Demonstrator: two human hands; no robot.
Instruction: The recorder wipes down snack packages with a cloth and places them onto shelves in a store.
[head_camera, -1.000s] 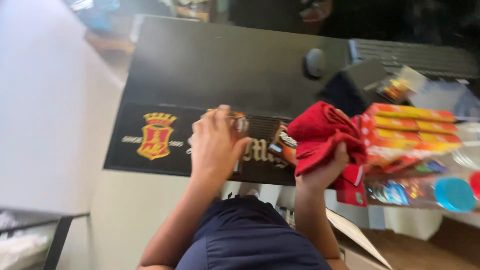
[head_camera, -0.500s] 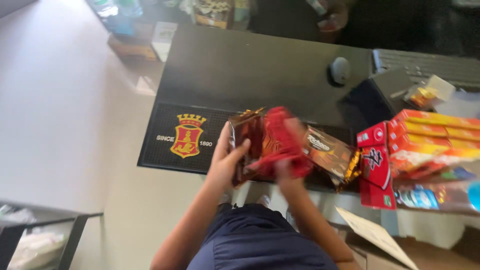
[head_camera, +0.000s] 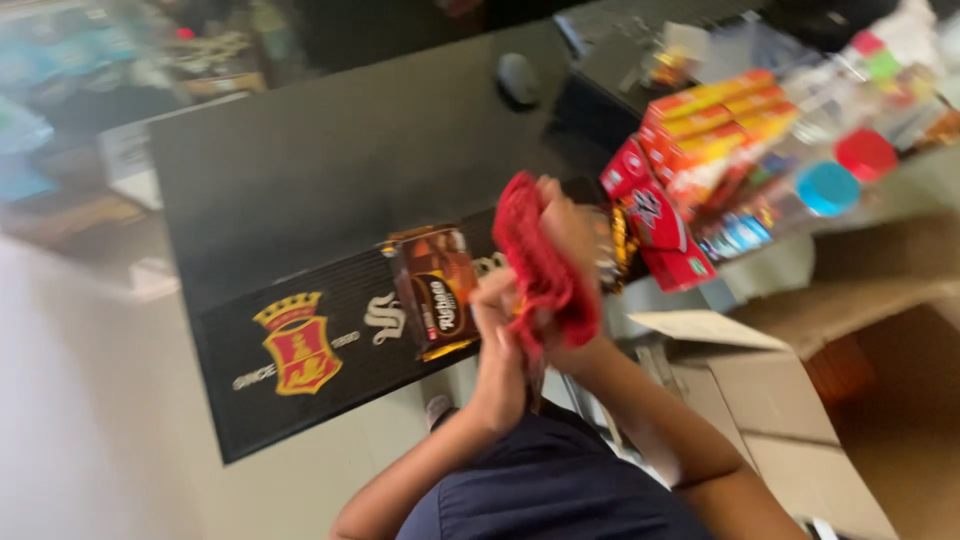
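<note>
Both my hands are bunched around a red cloth (head_camera: 545, 275) just above the front edge of the black counter (head_camera: 330, 150). My right hand (head_camera: 568, 228) grips the cloth from above. My left hand (head_camera: 497, 325) clasps its lower end. A brown snack packet (head_camera: 435, 290) lies flat on the black bar mat (head_camera: 300, 400), just left of my hands and apart from them. Behind my right hand lies a dark packet with a gold edge (head_camera: 612, 245), partly hidden.
Red packets (head_camera: 655, 225) and a stack of orange boxes (head_camera: 710, 125) stand at the right, with a blue lid (head_camera: 828, 187) and a red lid (head_camera: 865, 153) beyond. A computer mouse (head_camera: 518, 78) sits farther back. An open cardboard box (head_camera: 790, 410) is at lower right.
My hands came off the brown packet, which now lies on the mat to their left. The cloth is now bunched between both hands. The view swung, so the counter looks tilted.
</note>
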